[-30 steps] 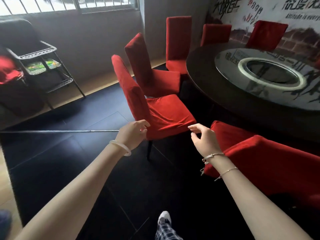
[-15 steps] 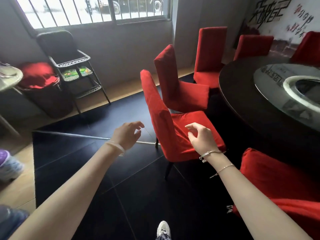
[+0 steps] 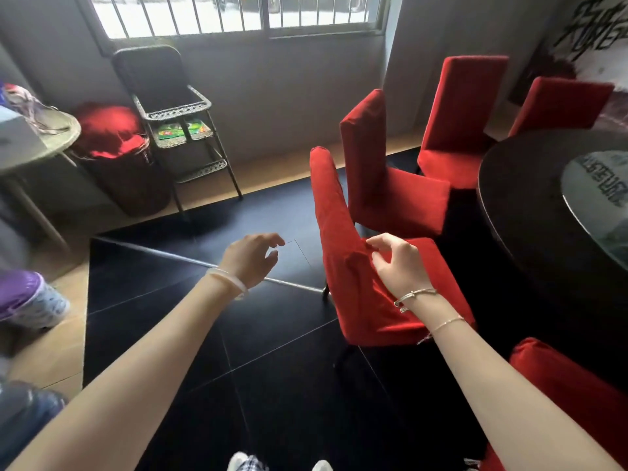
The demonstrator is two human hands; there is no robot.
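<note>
Far left edge, mid height: a purple and white shoe (image 3: 29,300) on the wood floor. Upper left: a pale round table (image 3: 51,147), then a dark basket (image 3: 136,188) with red cloth (image 3: 108,130) piled in it. Next to that a black wicker high chair (image 3: 170,107) under the barred window (image 3: 238,15). A metal strip (image 3: 163,254) runs across the dark floor tiles (image 3: 272,385) at centre left. The left hand (image 3: 251,260), just left of centre, hangs over the tiles with fingers loosely curled and apart, holding nothing, clear of the chair. There is a pale bangle (image 3: 227,283) on that wrist. Bottom centre: white shoe tips (image 3: 238,460). The nearest red chair (image 3: 350,283) is right of centre, its back edge-on to the camera and its seat toward the table. The right hand (image 3: 397,266) is on it where back meets seat, thumb and fingertips (image 3: 372,246) drawn together, pinching the red cover; folds in the fabric run toward the pinch. Two thin bracelets (image 3: 414,295) sit on that wrist. Behind is a second red chair (image 3: 384,188), then a third red chair (image 3: 465,107) and a fourth red chair (image 3: 560,103) in the upper right. Right edge: a dark round table (image 3: 520,212) with a glass turntable (image 3: 598,198). Another red chair back (image 3: 577,402) is at lower right. There is black lettering (image 3: 591,25) on the wall, top right corner.
</note>
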